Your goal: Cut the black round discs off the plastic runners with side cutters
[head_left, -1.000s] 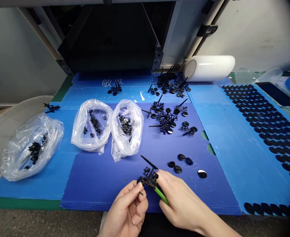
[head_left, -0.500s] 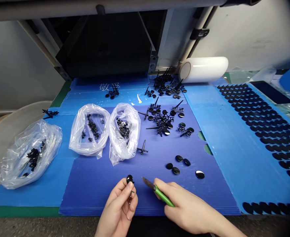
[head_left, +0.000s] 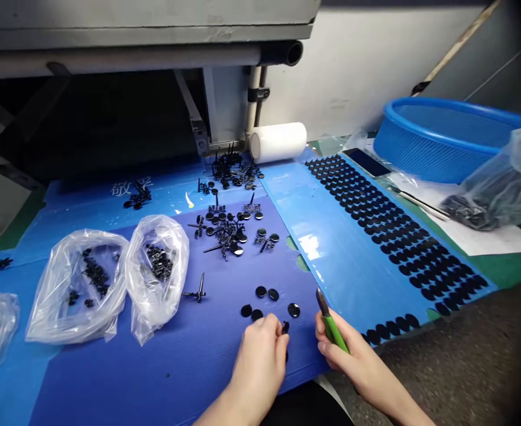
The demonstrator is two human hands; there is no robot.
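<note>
My left hand is closed, pinching a small black round disc between fingertips just above the dark blue corrugated sheet. Several loose black discs lie right beyond it. My right hand grips green-handled cutters, the blades pointing up and away. A stripped black sprue piece lies to the left, near the bags.
Two clear bags of small black parts sit at left, and uncut black sprues lie farther back. A lighter blue sheet with rows of black discs is at right. Behind are a white roll, a blue basket and another bag.
The sprue left my hands and lies by the bags. My left hand moved right with a cut disc toward the loose discs. The camera view swung to the right.
</note>
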